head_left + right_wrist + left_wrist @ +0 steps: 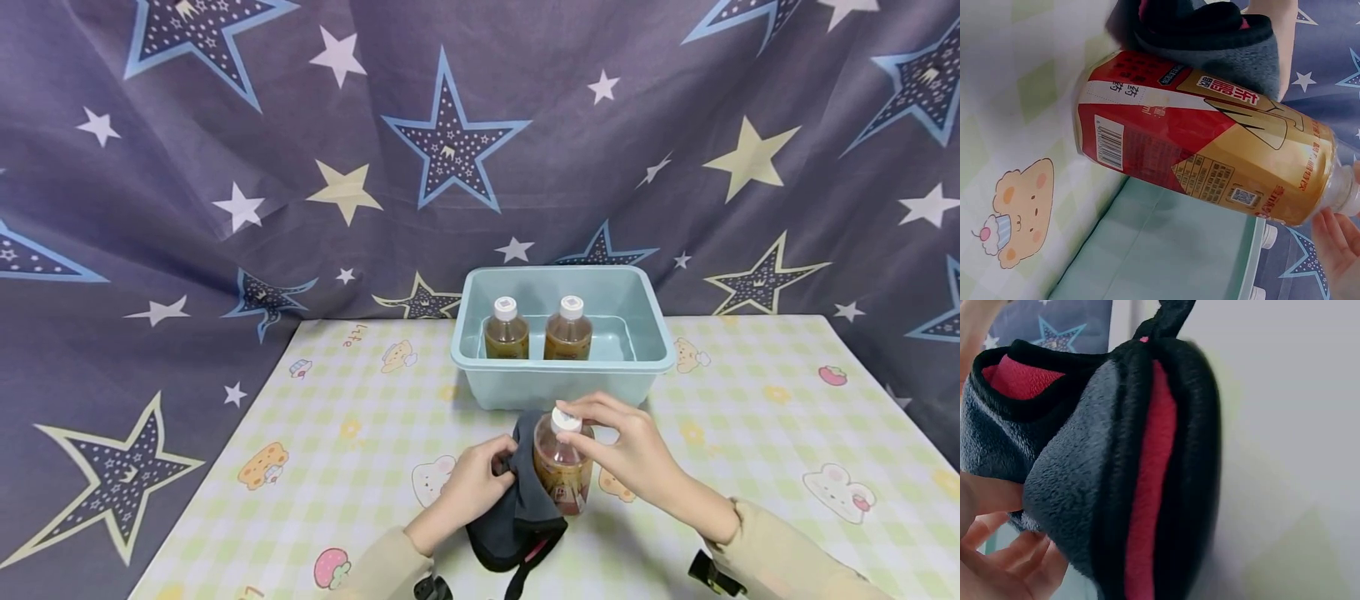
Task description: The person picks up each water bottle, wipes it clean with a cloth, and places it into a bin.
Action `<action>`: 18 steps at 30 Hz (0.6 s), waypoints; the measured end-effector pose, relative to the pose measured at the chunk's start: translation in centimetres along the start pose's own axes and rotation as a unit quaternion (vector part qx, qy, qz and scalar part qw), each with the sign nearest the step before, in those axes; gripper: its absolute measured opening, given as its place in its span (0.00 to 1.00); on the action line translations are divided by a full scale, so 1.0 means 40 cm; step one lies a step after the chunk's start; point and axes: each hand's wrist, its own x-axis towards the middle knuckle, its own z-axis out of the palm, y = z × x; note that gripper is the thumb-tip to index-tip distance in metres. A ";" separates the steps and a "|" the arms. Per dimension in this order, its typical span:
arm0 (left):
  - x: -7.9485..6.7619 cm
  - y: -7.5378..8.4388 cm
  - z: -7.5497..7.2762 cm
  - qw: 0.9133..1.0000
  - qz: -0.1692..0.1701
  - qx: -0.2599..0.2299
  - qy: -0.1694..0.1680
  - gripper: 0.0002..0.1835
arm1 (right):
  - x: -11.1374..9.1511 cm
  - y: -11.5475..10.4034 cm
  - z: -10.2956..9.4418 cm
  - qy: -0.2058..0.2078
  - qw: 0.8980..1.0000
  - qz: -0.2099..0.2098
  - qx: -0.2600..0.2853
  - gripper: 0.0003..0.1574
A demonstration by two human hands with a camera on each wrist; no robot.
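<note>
A bottle with a gold and red label (564, 482) stands on the table in front of the basin. My right hand (633, 446) pinches its white cap (566, 419) between thumb and fingers. Pressed against the bottle's left side is a dark grey cloth (517, 500) with black edging and a pink inner face. My left hand (476, 477) grips this cloth from the left. In the left wrist view the folded cloth (1072, 469) shows a black strap at its top. The right wrist view shows the bottle's label (1210, 150), with the cloth (1235, 59) touching it.
Behind the bottle stands a light blue basin (562, 386). Two similar capped bottles, a left one (506, 333) and a right one (567, 333), stand inside it. A checked tablecloth (360, 467) with cartoon prints covers the table. A star-patterned curtain (555, 75) hangs behind.
</note>
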 end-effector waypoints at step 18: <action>-0.005 -0.014 0.020 0.999 -0.021 0.025 -0.005 0.13 | -0.002 0.003 0.002 0.006 1.000 -0.020 0.004 0.22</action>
